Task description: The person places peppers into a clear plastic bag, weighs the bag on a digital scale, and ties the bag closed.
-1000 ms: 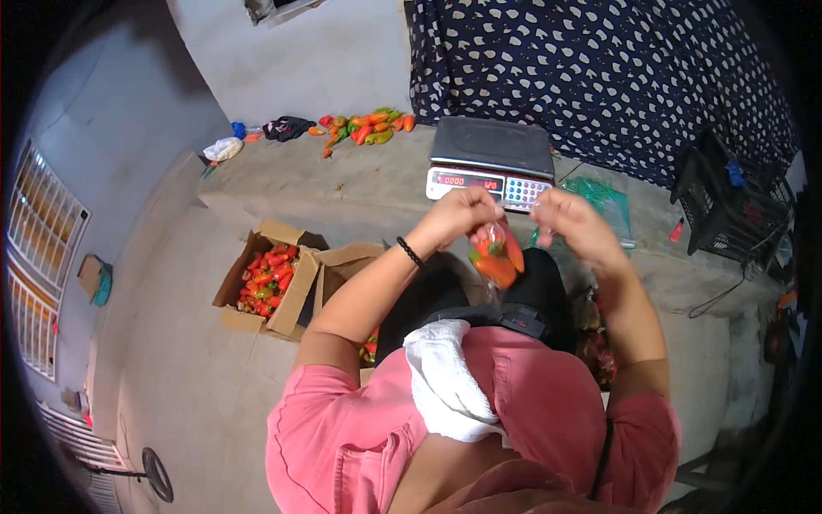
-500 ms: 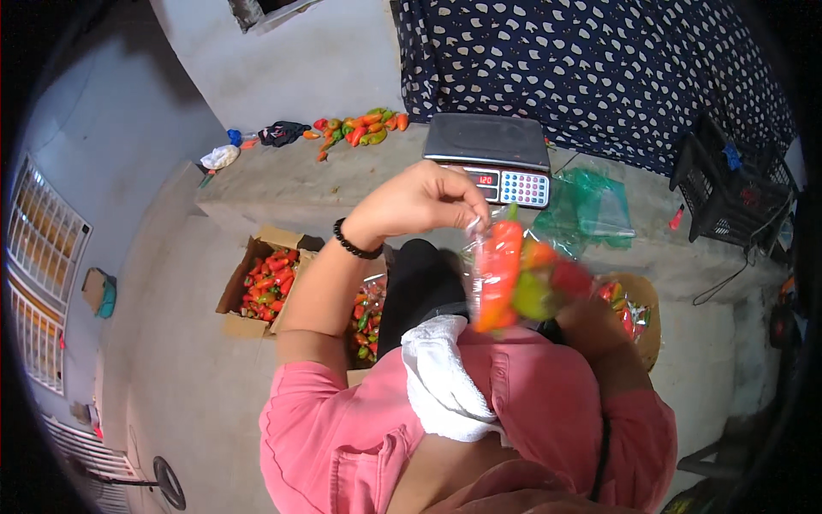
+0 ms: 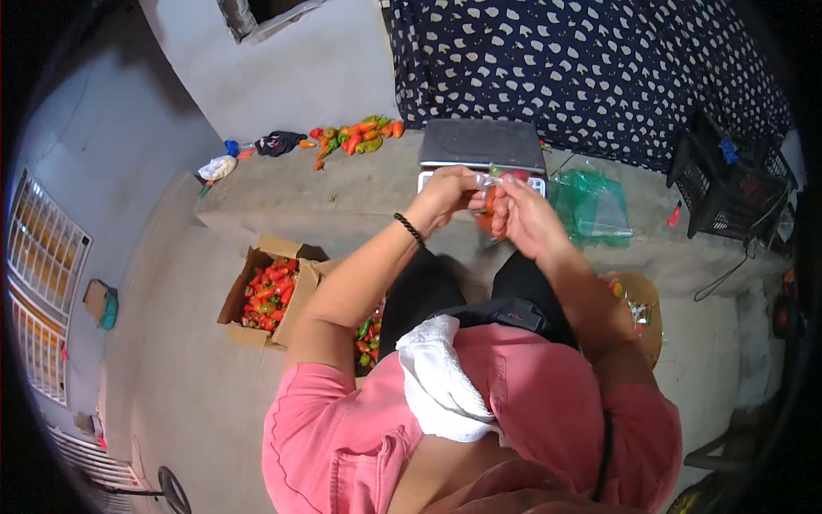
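My left hand (image 3: 445,195), with a dark beaded bracelet at its wrist, and my right hand (image 3: 529,216) meet just in front of the scale. Both have their fingers pinched on the gathered neck of a clear plastic bag of peppers (image 3: 491,200). Orange and red show through it between my hands; most of the bag is hidden behind them. Beyond my fingers stands a digital scale (image 3: 481,144) with a dark platform, its keypad and display largely covered by my hands.
Several loose peppers (image 3: 355,137) lie on the concrete ledge (image 3: 282,190), left of the scale. Green plastic bags (image 3: 591,206) lie to its right, near a black crate (image 3: 728,184). Cardboard boxes of peppers (image 3: 272,291) stand on the floor at left, and another carton (image 3: 652,317) at right.
The bag of peppers has moved from in front of my chest out toward the scale. My right hand has come up beside my left at the bag's neck.
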Available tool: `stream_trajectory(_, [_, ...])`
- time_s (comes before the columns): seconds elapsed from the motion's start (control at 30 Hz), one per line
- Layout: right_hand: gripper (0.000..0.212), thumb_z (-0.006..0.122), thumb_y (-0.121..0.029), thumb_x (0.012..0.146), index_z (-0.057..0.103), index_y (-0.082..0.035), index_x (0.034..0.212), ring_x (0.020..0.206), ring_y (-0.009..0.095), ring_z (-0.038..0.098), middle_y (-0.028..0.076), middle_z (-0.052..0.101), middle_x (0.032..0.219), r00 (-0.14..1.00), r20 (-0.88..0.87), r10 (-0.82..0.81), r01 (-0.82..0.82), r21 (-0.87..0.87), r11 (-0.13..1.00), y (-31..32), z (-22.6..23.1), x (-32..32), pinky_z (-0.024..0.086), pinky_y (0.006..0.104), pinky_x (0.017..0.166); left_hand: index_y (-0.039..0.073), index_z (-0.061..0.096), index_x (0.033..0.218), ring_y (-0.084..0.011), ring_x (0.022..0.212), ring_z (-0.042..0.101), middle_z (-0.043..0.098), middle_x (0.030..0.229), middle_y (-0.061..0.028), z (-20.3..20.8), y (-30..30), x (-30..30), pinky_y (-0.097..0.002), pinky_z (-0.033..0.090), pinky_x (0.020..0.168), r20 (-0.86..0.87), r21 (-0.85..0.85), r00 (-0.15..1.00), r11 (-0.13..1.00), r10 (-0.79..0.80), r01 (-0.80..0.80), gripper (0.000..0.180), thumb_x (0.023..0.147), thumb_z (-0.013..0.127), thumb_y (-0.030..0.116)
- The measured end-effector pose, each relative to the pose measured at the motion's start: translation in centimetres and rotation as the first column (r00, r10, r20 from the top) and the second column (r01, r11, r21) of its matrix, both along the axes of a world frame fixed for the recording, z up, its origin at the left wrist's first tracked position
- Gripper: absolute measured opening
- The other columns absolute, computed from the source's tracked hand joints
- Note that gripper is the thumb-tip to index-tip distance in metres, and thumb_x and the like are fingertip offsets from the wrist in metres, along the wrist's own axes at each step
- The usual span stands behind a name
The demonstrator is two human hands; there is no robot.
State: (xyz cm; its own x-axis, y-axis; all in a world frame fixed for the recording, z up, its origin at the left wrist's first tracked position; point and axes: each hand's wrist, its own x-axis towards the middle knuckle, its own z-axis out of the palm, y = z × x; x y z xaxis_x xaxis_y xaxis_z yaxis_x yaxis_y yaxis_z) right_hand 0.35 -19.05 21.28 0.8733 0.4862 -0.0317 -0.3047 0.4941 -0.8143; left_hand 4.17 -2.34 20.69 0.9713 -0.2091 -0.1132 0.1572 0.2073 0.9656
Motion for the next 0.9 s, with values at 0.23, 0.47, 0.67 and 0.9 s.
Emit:
stream_trajectory(0.23, [0.029, 0.035, -0.041, 0.092, 0.046, -0.014, 0.087, 0.045, 0.014, 0.045, 0.001, 0.043, 0.06, 0.839, 0.337, 0.428, -0.545, 0.516, 0.661, 1.6, 1.4, -5.6, 0.04, 0.0296, 0.049, 0.0, 0.056, 0.088, -0.0178, 0.07, 0.06, 0.061, 0.081, -0.0106, 7.8, -3.6, -6.0, -0.0285, 0.051, 0.064, 0.261, -0.519, 0.911, 0.749, -0.32, 0.412, 0.012, 0.082, 0.057, 0.01])
stream_trajectory(0.47, [0.023, 0.05, -0.029, 0.088, 0.051, -0.009, 0.076, 0.033, 0.005, 0.032, -0.004, 0.04, 0.05, 0.858, 0.388, 0.336, -0.11, -0.5, 0.859, -4.9, 4.4, 3.9, 0.026, 0.0201, 0.03, 0.002, 0.061, 0.077, -0.013, 0.069, 0.054, 0.057, 0.071, -0.0044, 9.0, -0.7, -5.3, -0.0283, 0.043, 0.062, 0.651, 0.683, 0.638, 0.683, -0.41, -0.258, 0.01, 0.078, 0.06, 0.012])
stream_trajectory(0.67, [0.027, 0.04, -0.032, 0.093, 0.047, -0.007, 0.085, 0.045, 0.009, 0.043, 0.0, 0.042, 0.054, 0.7, 0.697, -0.156, 0.389, -0.189, 0.902, 0.7, 8.9, -2.1, 0.038, 0.0212, 0.044, 0.005, 0.058, 0.087, -0.0176, 0.076, 0.061, 0.062, 0.086, -0.0074, 10.3, -1.2, -2.0, -0.0311, 0.05, 0.068, 0.533, -0.165, 0.842, 0.986, 0.084, 0.006, 0.005, 0.083, 0.056, 0.007])
stream_trajectory(0.9, [0.037, 0.06, -0.036, 0.081, 0.055, -0.004, 0.099, 0.069, 0.007, 0.056, -0.002, 0.057, 0.075, 0.885, 0.463, 0.051, -0.043, -0.028, 0.999, -0.6, 2.3, -2.0, 0.044, 0.019, 0.057, 0.002, 0.06, 0.081, -0.0211, 0.074, 0.06, 0.062, 0.085, -0.0106, 7.5, -1.2, -5.1, -0.0317, 0.049, 0.072, 0.592, -0.252, 0.761, 0.835, -0.267, 0.489, 0.006, 0.079, 0.062, 0.007])
